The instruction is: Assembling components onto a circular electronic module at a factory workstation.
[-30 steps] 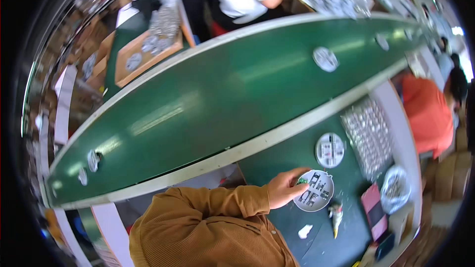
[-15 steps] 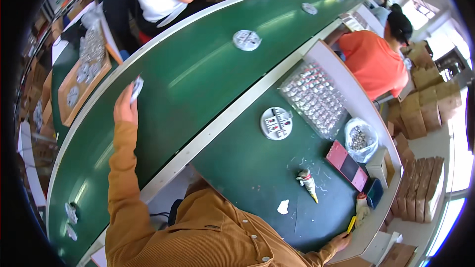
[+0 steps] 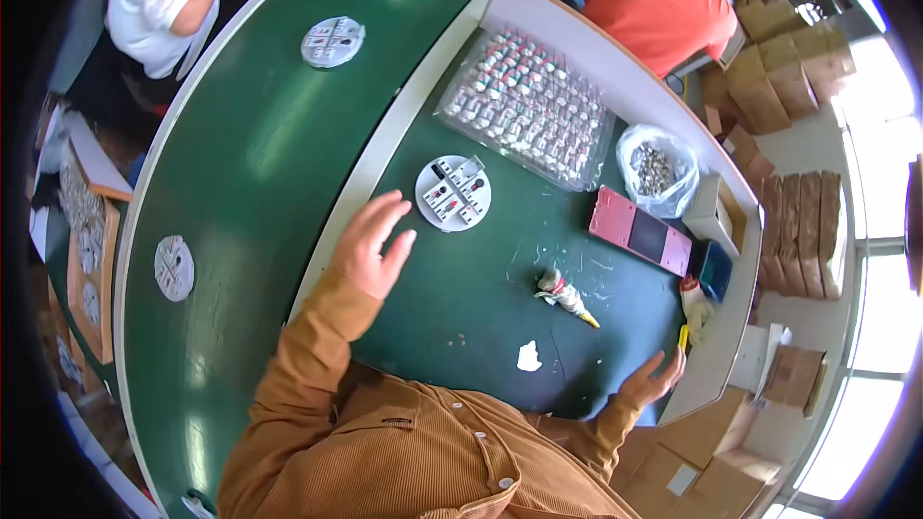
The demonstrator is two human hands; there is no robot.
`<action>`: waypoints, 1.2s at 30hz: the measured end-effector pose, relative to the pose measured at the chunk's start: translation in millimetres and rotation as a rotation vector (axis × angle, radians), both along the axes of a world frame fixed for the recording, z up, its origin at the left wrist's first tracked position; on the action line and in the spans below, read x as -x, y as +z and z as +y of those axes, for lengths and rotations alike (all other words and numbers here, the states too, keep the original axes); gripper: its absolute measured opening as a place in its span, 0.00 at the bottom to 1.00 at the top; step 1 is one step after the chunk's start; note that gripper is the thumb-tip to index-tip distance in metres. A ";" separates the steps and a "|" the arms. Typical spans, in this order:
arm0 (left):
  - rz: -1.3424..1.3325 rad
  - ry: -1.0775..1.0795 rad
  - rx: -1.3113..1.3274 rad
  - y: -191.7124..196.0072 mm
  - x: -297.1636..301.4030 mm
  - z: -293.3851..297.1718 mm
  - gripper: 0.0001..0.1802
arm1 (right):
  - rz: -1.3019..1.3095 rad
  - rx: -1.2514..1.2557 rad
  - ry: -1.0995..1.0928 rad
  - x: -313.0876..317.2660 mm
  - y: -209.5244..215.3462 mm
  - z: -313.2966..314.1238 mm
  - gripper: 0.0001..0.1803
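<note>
My left hand (image 3: 370, 245) reaches over the near edge of the green workbench (image 3: 404, 327), fingers apart and holding nothing. Just beyond its fingertips lies a round white disc (image 3: 453, 194) bearing dark bars and small red and black parts. On the green conveyor belt (image 3: 240, 183) to the left rests a similar disc (image 3: 175, 269), and another disc (image 3: 333, 42) lies farther up the belt. At the bench's right end my right hand (image 3: 652, 381) is open, its fingers spread near a yellow-handled tool (image 3: 684, 336). A cloth-wrapped pointed tool with a yellow tip (image 3: 567, 296) lies between the hands.
A clear tray of small parts (image 3: 529, 106) fills the bench's back, beside a bag of metal bits (image 3: 656, 171) and a pink-and-black box (image 3: 639, 233). A raised border (image 3: 615, 48) edges the bench. People sit beyond it and across the belt. Cartons (image 3: 803, 231) stand right.
My left hand has let go of a disc, now on the belt, and come back over the bench. My right hand has opened beside the yellow-handled tool. The view has turned rightward.
</note>
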State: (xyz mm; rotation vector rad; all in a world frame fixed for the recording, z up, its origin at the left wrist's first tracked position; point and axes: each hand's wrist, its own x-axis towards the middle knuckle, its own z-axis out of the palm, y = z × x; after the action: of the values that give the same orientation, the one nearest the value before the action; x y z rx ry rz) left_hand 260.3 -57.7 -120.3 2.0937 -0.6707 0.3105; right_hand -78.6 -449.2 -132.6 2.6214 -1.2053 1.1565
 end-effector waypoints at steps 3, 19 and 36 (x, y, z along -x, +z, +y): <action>0.059 0.042 0.078 -17.4 19.7 -26.5 0.21 | -0.026 -0.134 0.214 -42.5 8.4 37.0 0.22; 0.033 -0.549 -0.171 -6.4 -101.1 -95.1 0.11 | 0.239 -0.407 0.626 -128.0 18.1 64.9 0.29; 0.061 0.132 -0.092 -10.8 81.6 -59.8 0.15 | 0.843 -0.360 0.417 -305.5 40.1 -171.6 0.15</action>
State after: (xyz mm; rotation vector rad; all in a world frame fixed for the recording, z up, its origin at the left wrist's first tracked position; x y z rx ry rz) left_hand 178.7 -117.5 -131.0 2.2312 -0.5207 0.2928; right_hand 226.8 -620.8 -92.5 3.1422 -0.7414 -0.2541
